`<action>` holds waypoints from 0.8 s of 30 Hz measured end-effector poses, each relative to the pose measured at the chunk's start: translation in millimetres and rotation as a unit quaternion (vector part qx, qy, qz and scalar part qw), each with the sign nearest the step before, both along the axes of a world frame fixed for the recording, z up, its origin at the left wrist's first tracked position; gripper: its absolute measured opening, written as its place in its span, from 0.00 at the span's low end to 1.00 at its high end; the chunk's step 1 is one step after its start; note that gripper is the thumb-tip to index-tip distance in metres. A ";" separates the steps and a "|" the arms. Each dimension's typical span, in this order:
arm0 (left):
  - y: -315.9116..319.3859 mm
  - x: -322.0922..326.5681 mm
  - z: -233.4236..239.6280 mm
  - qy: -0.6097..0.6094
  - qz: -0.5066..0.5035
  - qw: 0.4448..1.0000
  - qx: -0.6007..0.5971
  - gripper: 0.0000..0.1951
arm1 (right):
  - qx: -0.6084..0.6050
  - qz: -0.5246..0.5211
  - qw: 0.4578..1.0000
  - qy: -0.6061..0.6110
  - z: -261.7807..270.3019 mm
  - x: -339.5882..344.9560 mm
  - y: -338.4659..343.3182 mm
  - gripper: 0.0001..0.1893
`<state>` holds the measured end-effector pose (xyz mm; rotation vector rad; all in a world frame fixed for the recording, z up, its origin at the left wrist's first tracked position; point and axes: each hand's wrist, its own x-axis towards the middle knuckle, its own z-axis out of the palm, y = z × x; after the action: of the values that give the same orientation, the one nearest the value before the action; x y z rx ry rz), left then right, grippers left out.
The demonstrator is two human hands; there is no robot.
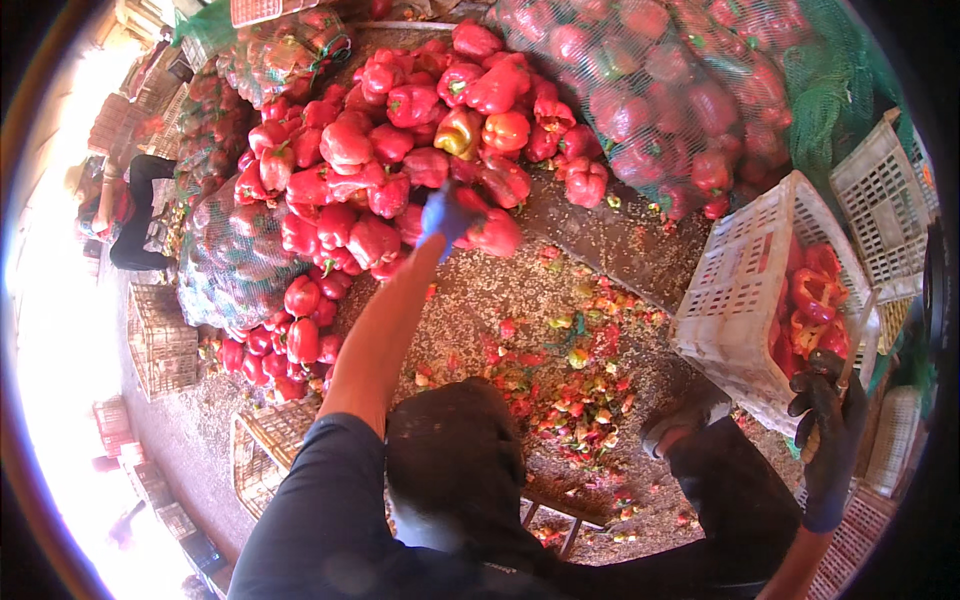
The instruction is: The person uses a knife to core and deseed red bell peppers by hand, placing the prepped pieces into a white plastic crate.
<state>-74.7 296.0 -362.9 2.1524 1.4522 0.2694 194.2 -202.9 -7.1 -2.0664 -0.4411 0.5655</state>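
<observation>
My left hand (447,216), in a blue glove, is stretched out to the near edge of a heap of red bell peppers (346,144). It touches or hovers over the peppers there; its fingers are blurred and partly hidden. At the right, my right hand (831,431) wears a dark glove and grips a knife (857,339), its thin blade pointing up and away. Just beyond that hand stands a white plastic crate (739,259), tilted in view, with cut-open red peppers (814,294) inside. A yellowish-green pepper (458,133) lies among the red ones.
Green mesh sacks of peppers (637,97) lie at the back right, with another mesh sack (238,255) at the left. Seeds and pepper scraps (577,409) litter the floor between my legs. An empty-looking crate (161,337) stands left. Another person (139,214) sits at far left.
</observation>
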 end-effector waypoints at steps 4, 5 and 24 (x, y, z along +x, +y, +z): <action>-98.1 -52.3 -72.7 -0.056 -0.062 0.991 -0.105 0.54 | -0.013 0.050 0.998 0.022 -0.1 -5.3 17.0 0.16; -128.1 -51.0 -74.6 -0.008 -0.073 0.987 -0.143 0.56 | -0.009 0.022 1.000 -0.007 -1.5 -10.3 11.8 0.17; -235.7 27.1 387.8 -0.512 -0.359 0.745 -0.233 0.52 | 0.253 0.229 0.934 0.102 -13.2 -92.6 20.0 0.24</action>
<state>-47.6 60.3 24.8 1.5057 0.0070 0.5859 101.6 -182.9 -20.3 -1.3950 -0.8567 0.8308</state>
